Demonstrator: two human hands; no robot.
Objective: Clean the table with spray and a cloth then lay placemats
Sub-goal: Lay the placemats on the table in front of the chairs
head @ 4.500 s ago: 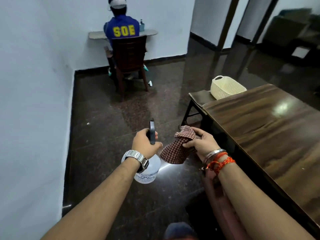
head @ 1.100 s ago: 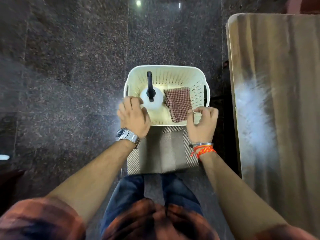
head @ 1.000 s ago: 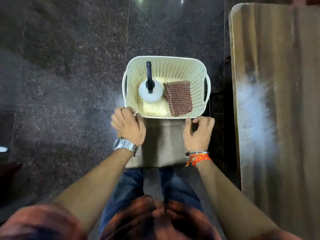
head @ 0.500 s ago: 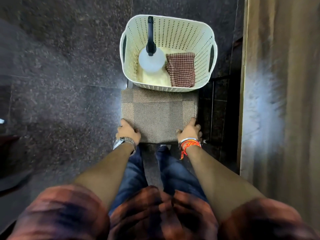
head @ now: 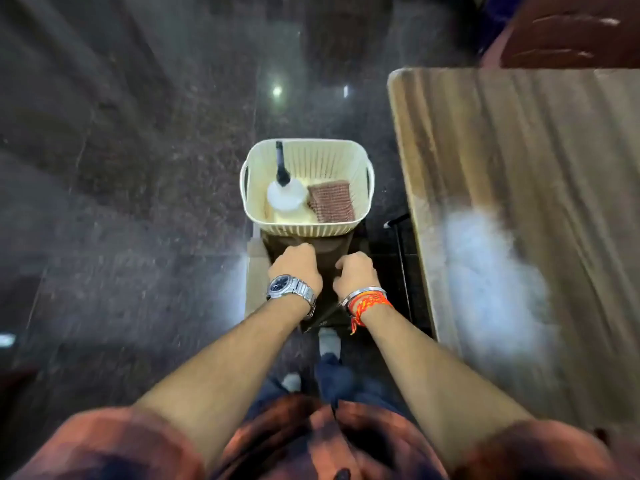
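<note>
A cream plastic basket (head: pixel 360 157) stands on a dark stool (head: pixel 332 244) left of the wooden table (head: pixel 519 140). Inside it are the white spray bottle (head: pixel 286 199) with a black nozzle and the folded checked cloth (head: pixel 330 203). In front of the basket, my left hand (head: pixel 296 266) and my right hand (head: pixel 355 275) are close together over the stool, fingers curled down. They grip the tan placemats (head: pixel 256 278), of which only a strip shows left of my left hand. Motion blur hides the fingertips.
Dark polished stone floor lies to the left and beyond the basket. A pale glare patch (head: pixel 491 282) sits on the table near its left edge. A dark red chair (head: pixel 571 29) stands past the table's far end. My legs are below the stool.
Bottle and cloth went from my hands into the basket. My hands then took the placemats' near edge and have since drawn together toward the basket. The mats no longer lie flat across the stool.
</note>
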